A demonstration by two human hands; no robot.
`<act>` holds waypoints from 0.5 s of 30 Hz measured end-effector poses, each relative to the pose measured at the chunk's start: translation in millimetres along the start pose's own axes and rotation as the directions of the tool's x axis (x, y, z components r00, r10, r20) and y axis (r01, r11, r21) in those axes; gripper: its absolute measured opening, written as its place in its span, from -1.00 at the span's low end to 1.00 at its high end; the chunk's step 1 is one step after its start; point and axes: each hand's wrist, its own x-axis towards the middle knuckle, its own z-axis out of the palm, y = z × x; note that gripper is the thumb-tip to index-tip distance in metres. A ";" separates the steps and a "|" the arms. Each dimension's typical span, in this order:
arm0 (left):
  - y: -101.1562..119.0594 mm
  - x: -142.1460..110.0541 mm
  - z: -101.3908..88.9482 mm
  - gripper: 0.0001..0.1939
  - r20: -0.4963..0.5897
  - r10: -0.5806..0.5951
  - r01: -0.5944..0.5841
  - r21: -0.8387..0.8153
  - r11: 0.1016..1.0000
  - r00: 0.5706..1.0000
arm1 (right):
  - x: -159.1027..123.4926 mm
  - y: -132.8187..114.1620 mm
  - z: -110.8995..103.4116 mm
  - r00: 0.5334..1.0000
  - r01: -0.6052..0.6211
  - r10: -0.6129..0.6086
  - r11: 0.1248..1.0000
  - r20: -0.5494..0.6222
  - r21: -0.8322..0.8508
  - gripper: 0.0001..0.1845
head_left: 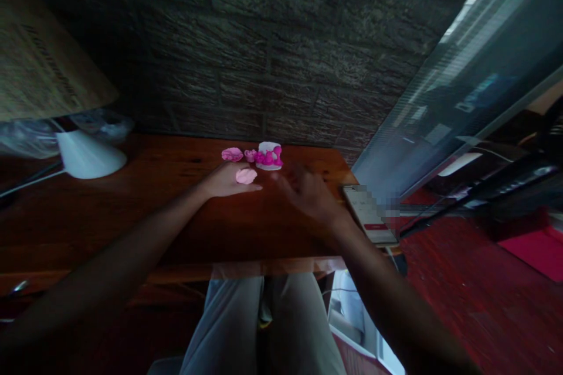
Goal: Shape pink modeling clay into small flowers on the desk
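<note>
My left hand (229, 180) carries a pale pink, flattened lump of soft, dough-like material (246, 176), with one digit stretched out just below it; whether my other fingers pinch the lump or only support it, I cannot tell. My right hand (310, 193) hangs across from it, apart from the left, its fingers bent and blurred by motion, so I cannot tell whether they pinch anything. Just beyond my hands, near the wall side of the brown, glossy wooden bench (185, 158), a row of pink pieces lies: a ruffled, oval pink piece (232, 154), a smaller crinkled pink piece (250, 155) beside it, and a bright magenta, lumpy cluster (269, 157) on a small white sheet (269, 145). To my right, a flat device with a pale screen (367, 214) lies at the bench's end. Well off to my left stands a white, cone-shaped base (90, 155) under a tan shade with dark lettering (53, 64). A dark, rough stone-block wall (299, 41) rises behind the bench. Below its near edge are my legs in grey trousers (299, 328), and red flooring (457, 293) spreads to the right.
</note>
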 end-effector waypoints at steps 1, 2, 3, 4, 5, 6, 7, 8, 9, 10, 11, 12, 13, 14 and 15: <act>0.4 0.2 0.0 -0.66 0.013 0.028 -0.027 -0.026 0.999 1.000 | 15.2 -10.3 7.8 0.995 -0.017 0.020 0.999 0.096 -0.027 -0.28; 0.4 0.3 -0.2 -0.70 0.027 0.054 -0.052 -0.053 0.997 0.998 | 30.1 -18.3 15.6 0.983 -0.033 0.044 0.997 0.176 -0.063 -0.23; 0.0 0.2 -1.0 -0.74 0.034 0.069 -0.066 -0.073 0.995 0.997 | 44.1 -24.0 22.9 0.970 -0.028 0.048 0.996 0.237 -0.089 -0.19; -0.9 -0.1 -2.3 -0.75 0.028 0.069 -0.067 -0.079 0.995 0.997 | 56.6 -27.7 29.4 0.959 0.008 0.021 0.995 0.284 -0.101 -0.17; -2.2 -0.6 -4.3 -0.75 0.003 0.052 -0.052 -0.071 0.996 0.999 | 67.1 -29.6 34.9 0.941 0.033 0.003 0.995 0.339 -0.099 -0.15; -3.7 -1.1 -6.8 -0.74 -0.038 0.026 -0.028 -0.054 0.998 0.999 | 75.5 -30.1 39.4 0.927 0.051 -0.017 0.995 0.376 -0.081 -0.14; -4.8 -1.6 -9.5 -0.74 -0.085 -0.003 0.000 -0.036 0.999 0.996 | 81.4 -29.5 42.8 0.920 0.093 -0.068 0.995 0.385 -0.047 -0.13; -5.3 -1.9 -12.0 -0.73 -0.124 -0.027 0.025 -0.022 0.999 0.992 | 85.0 -27.9 45.4 0.921 0.125 -0.107 0.992 0.376 -0.025 -0.13; -4.9 -2.0 -14.0 -0.72 -0.146 -0.033 0.030 -0.023 0.999 0.989 | 86.3 -25.6 47.4 0.928 0.153 -0.141 0.988 0.344 -0.007 -0.12; -3.6 -1.7 -15.2 -0.71 -0.128 -0.031 0.026 -0.039 0.999 0.991 | 85.8 -22.5 49.0 0.938 0.174 -0.165 0.985 0.304 -0.004 -0.12; -1.5 -1.3 -15.2 -0.69 -0.072 -0.011 0.007 -0.065 0.998 0.997 | 83.8 -18.8 50.5 0.945 0.187 -0.178 0.982 0.275 -0.006 -0.14; 1.0 -0.8 -14.1 -0.68 -0.018 0.016 -0.018 -0.099 0.995 1.000 | 80.9 -14.6 52.0 0.953 0.203 -0.199 0.979 0.229 0.006 -0.16; 3.5 -0.4 -12.2 -0.66 0.041 0.038 -0.032 -0.130 0.991 0.998 | 77.5 -10.3 53.6 0.957 0.214 -0.215 0.976 0.192 0.025 -0.19; 5.6 -0.3 -9.7 -0.64 0.085 0.060 -0.047 -0.149 0.988 0.995 | 74.1 -6.3 55.4 0.953 0.228 -0.234 0.972 0.193 0.050 -0.19; 7.1 -0.4 -7.2 -0.65 0.116 0.063 -0.046 -0.144 0.989 0.991 | 71.1 -2.8 57.4 0.941 0.248 -0.259 0.966 0.217 0.080 -0.19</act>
